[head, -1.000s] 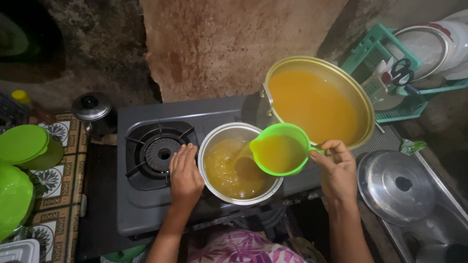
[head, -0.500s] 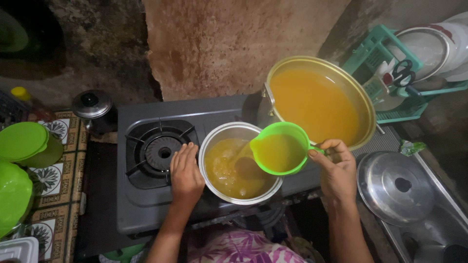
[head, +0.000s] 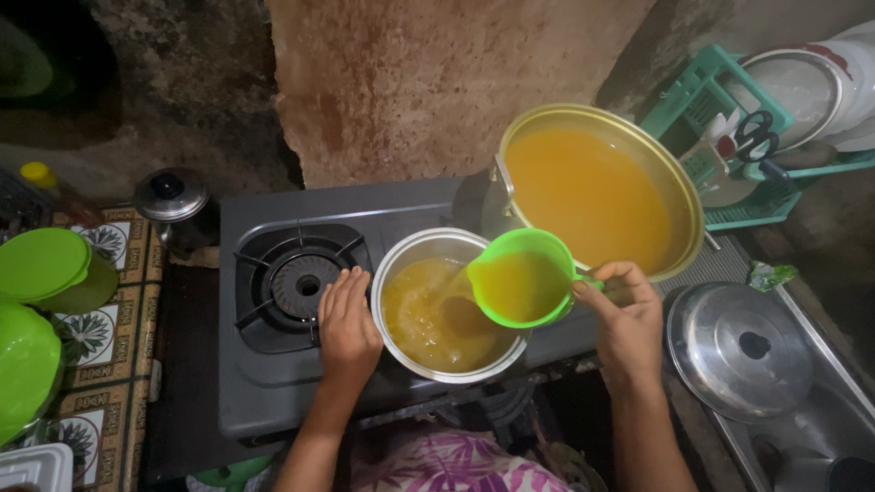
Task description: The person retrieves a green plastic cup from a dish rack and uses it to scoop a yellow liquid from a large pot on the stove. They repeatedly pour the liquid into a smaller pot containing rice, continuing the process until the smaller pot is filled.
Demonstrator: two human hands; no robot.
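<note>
My right hand (head: 627, 321) grips the handle of a green plastic scoop (head: 521, 290) full of orange liquid. The scoop is tilted left over a small metal pot (head: 401, 264), and a thin stream runs from it into the pot, which is partly filled with the same liquid. My left hand (head: 346, 326) rests flat against the pot's left rim, on the grey two-burner stove (head: 264, 401). Behind the scoop, a large wide pan (head: 679, 196) full of orange liquid sits on the right burner.
The left burner (head: 296, 284) is bare. A metal lid (head: 740, 351) lies in the sink at right. A teal rack (head: 706, 100) with scissors and plates stands behind it. Green plastic containers (head: 41, 269) and a small kettle (head: 173, 208) are at left on patterned tiles.
The liquid in the small pot has risen a little as the scoop keeps pouring. Both hands hold nearly the same positions.
</note>
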